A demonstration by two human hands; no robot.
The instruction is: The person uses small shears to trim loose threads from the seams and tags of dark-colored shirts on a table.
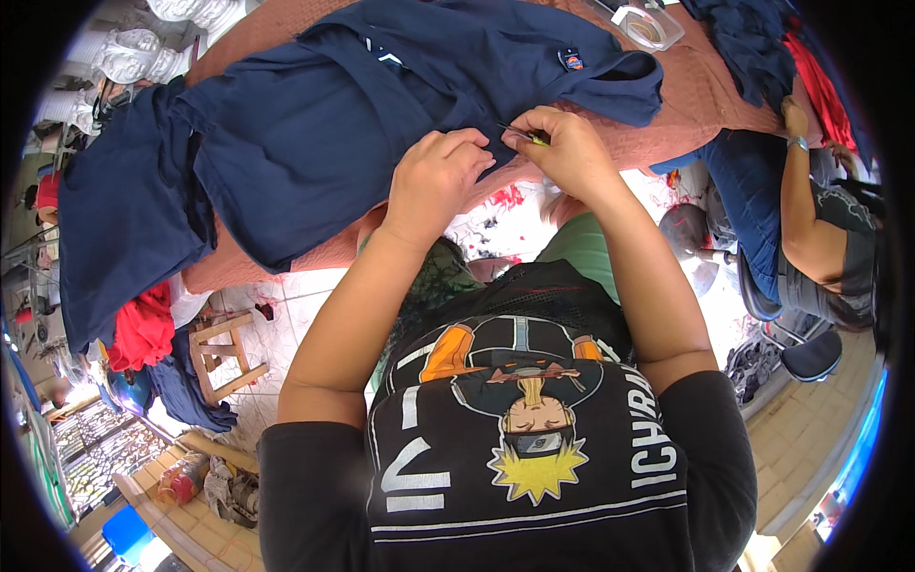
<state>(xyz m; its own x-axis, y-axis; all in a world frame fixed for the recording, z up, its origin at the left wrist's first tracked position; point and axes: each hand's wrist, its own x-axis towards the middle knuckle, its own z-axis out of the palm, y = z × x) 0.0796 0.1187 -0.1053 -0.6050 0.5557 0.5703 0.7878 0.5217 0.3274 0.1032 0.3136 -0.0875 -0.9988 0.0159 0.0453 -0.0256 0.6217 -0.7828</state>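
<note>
A navy garment with a small badge lies spread over the cloth-covered table in front of me. My left hand is closed at its near edge, fingers curled and pinching the navy fabric. Just right of it, my right hand grips small thread snips, showing a bit of yellow and a dark pointed tip. That tip lies against the fabric between my hands. The fingers hide most of the tool, and I cannot make out whether its blades are apart.
A reddish-brown quilted cloth covers the table. At its far right stands a clear plastic container near more dark clothing. Another person sits at the right, a hand on the table. Red fabric and a wooden stool are at left.
</note>
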